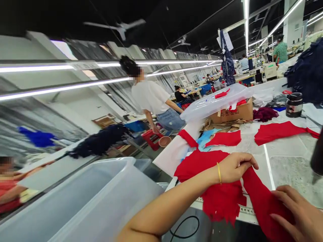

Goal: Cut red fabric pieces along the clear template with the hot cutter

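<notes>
My left hand [236, 167], with a thin gold bangle at the wrist, lies on a pile of red fabric pieces [217, 188] at the near edge of the white worktable [290, 168]; its fingers are curled, pinching the red cloth. My right hand [300, 213] rests at the bottom right on a long red strip [262, 205], fingers spread flat on it. More red cut pieces lie farther back: one [225, 138] in the middle and a wider one [280, 131] to the right.
A translucent plastic bin [75, 201] stands at my lower left. A cardboard box [233, 114] under a clear plastic sheet sits at the table's back, beside a dark metal pot [294, 104] and dark fabric piles. A person in a white shirt [151, 97] bends in the aisle; other workers are beyond.
</notes>
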Available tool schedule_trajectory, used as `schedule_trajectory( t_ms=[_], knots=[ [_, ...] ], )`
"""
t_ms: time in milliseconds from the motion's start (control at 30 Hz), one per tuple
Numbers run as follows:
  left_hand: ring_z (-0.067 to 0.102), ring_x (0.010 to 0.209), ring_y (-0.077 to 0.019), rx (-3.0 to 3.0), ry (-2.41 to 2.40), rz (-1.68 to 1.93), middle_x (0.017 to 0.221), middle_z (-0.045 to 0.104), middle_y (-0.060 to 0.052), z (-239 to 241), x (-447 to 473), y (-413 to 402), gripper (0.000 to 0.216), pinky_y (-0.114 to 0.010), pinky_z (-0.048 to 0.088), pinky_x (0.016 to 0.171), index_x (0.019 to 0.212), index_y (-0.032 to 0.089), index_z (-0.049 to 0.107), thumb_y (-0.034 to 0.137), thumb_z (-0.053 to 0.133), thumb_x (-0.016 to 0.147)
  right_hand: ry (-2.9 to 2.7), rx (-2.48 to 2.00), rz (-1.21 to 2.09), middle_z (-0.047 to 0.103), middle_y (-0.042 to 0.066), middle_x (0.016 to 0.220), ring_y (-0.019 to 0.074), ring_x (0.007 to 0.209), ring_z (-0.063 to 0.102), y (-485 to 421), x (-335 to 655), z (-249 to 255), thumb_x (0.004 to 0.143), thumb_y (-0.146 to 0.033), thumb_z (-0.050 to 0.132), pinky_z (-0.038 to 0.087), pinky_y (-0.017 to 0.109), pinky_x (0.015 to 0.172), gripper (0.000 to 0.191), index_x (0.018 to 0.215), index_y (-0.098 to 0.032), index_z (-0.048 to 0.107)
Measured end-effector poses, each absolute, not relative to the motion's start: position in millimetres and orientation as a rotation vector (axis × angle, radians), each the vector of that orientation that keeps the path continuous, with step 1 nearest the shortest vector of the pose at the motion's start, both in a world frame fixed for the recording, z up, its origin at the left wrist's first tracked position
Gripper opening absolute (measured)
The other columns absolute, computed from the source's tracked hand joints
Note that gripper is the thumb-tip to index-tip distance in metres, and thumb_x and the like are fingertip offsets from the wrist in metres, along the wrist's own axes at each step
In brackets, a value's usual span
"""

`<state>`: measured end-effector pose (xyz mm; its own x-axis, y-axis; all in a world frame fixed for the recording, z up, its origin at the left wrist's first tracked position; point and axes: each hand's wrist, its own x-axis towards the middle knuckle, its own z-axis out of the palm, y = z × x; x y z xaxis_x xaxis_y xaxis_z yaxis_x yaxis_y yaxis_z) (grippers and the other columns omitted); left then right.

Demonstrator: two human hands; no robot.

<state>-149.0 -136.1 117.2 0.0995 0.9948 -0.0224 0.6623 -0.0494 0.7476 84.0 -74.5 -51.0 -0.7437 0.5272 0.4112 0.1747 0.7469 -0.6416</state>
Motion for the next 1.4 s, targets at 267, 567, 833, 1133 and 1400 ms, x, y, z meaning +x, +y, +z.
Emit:
schedule_trajectory(
  t_ms=[267,567,833,1133,1400],
  knots=[
    [0.064,0.081,-0.0181,1.894,1.618,0.819,0.087,0.071,-0.003,139,-149,-152,0.023,-0.030,0.052,0.083,0.090,0.020,0.067,0.025,0.045,0.094,-2.568,-0.969,1.203,0.059,-0.001,0.070,0.0153,0.066,0.055,-86,91,8,0.079,-0.021,0.060,0.041,0.027,0.063,0.013,0.071,-0.022,0.050],
    [0.063,0.073,-0.0195,1.825,1.792,0.788,0.078,0.069,-0.002,91,-175,-138,0.025,-0.030,0.054,0.074,0.083,0.020,0.065,0.032,0.045,0.091,-2.252,-1.211,1.545,0.037,-0.007,0.054,0.0098,0.054,0.032,-22,156,44,0.076,-0.047,0.063,0.028,0.025,0.054,0.030,0.065,-0.021,0.054],
    [0.067,0.093,-0.0255,1.960,1.933,0.759,0.093,0.071,-0.007,35,-191,-103,0.022,-0.042,0.056,0.090,0.089,0.021,0.067,0.026,0.046,0.086,-2.209,-1.577,0.572,0.072,0.005,0.093,0.0163,0.068,0.058,49,152,41,0.079,-0.024,0.060,0.040,0.027,0.058,0.021,0.095,-0.021,0.073],
    [0.062,0.125,-0.0228,2.486,1.791,0.490,0.140,0.063,-0.007,20,-183,-154,0.040,-0.032,0.053,0.106,0.137,0.027,0.060,0.021,0.041,0.102,-2.442,-1.155,0.227,0.076,0.004,0.117,0.0220,0.102,0.068,37,169,19,0.090,-0.010,0.042,0.057,0.034,0.075,0.046,0.124,-0.027,0.068],
    [0.063,0.118,-0.0246,2.443,1.951,0.584,0.130,0.067,-0.009,-5,-183,-138,0.040,-0.038,0.055,0.103,0.128,0.023,0.066,0.023,0.036,0.103,-2.559,-1.202,0.032,0.078,0.004,0.107,0.0237,0.094,0.060,54,163,12,0.082,0.003,0.041,0.052,0.032,0.070,0.053,0.116,-0.025,0.071]
  ],
)
